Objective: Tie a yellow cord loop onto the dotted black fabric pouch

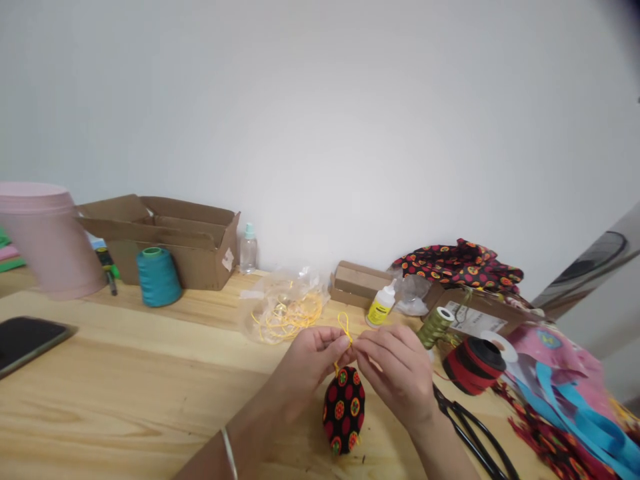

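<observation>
My left hand and my right hand meet over the wooden table, fingertips pinched together on a thin yellow cord that loops up between them. Below the pinch hangs a black stuffed fabric ball with red and orange dots, tied to that cord and resting on the table. A thin bracelet circles my left wrist.
A clear bag with yellow cord, a glue bottle, a teal thread cone, cardboard boxes, a pink bucket and a phone lie around. Ribbon spools, black scissors, dotted fabric and blue ribbons crowd the right.
</observation>
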`<state>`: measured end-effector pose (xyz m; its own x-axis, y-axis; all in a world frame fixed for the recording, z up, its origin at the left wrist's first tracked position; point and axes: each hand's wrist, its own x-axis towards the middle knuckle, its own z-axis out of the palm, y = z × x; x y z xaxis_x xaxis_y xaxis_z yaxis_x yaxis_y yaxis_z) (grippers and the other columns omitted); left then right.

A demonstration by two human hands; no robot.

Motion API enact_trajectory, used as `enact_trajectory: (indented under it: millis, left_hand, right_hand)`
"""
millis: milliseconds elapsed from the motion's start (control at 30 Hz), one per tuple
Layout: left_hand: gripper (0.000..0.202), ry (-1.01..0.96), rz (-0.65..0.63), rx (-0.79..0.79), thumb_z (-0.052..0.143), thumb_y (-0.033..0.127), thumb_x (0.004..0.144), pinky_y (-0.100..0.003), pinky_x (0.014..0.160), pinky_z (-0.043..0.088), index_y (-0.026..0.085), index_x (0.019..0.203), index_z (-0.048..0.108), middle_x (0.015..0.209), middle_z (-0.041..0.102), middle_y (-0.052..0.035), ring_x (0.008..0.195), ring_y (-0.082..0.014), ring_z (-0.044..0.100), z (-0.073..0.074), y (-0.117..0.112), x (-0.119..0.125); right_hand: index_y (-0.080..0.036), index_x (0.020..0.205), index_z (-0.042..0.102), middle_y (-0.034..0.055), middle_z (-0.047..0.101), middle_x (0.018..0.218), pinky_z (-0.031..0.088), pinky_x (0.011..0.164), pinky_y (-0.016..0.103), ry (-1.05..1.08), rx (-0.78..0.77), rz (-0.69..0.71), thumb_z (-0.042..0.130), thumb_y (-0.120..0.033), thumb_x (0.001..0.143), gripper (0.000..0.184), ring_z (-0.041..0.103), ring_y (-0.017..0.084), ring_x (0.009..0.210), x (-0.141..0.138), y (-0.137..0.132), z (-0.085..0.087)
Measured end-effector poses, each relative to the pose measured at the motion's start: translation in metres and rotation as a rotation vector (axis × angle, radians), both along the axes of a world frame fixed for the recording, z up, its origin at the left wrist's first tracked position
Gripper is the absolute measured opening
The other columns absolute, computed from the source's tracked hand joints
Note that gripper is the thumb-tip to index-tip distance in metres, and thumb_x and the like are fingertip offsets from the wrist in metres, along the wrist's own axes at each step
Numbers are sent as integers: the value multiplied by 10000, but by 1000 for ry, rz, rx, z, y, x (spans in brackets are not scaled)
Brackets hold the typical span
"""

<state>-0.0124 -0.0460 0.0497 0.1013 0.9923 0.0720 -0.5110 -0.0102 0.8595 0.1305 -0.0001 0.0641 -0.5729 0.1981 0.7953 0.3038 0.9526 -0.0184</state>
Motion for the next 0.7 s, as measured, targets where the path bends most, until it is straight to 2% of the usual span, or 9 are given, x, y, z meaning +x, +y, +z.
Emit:
enact_trajectory:
  millis: [200, 300, 433, 567, 700]
  left_hand:
    - [176, -44, -115, -37, 567, 253, 735, -224, 691, 399, 94, 674, 611, 658, 560, -23, 645, -86, 486, 1, -5, -2]
    - [182, -111, -165, -69, 555, 236, 748, -271, 752, 407, 98, 634, 589, 675, 543, -25, 684, -96, 488, -1, -5, -4]
    - [187, -180, -207, -123, 541, 208, 761, -298, 779, 415, 96, 614, 570, 646, 501, -7, 646, -77, 467, -4, -4, -6]
    - [179, -209, -232, -145, 531, 198, 769, -305, 783, 422, 85, 639, 583, 650, 495, -9, 625, -67, 458, -4, -4, -6]
    - [186, -200, -217, -154, 540, 201, 761, -307, 779, 421, 87, 619, 580, 640, 491, -11, 630, -74, 460, -3, -4, -6]
  right_hand:
    - [-202, 746, 620, 10, 644, 675, 441, 598, 278, 128, -306, 135, 563, -83, 704, 138, 561, 134, 633, -5, 1, 6]
    - [-204, 723, 633, 9, 645, 662, 454, 617, 281, 147, -468, 152, 581, -104, 697, 116, 571, 139, 641, -4, 3, 6]
    - [-202, 724, 645, 21, 642, 683, 465, 622, 281, 147, -666, 175, 594, -140, 704, 83, 578, 145, 656, -1, 6, 3]
    - [-196, 709, 633, 24, 631, 686, 459, 642, 295, 146, -710, 181, 592, -148, 706, 63, 571, 150, 666, -2, 8, -1]
    - [-193, 684, 608, 14, 612, 664, 444, 647, 290, 116, -635, 135, 581, -133, 701, 67, 557, 146, 662, -3, 5, 1]
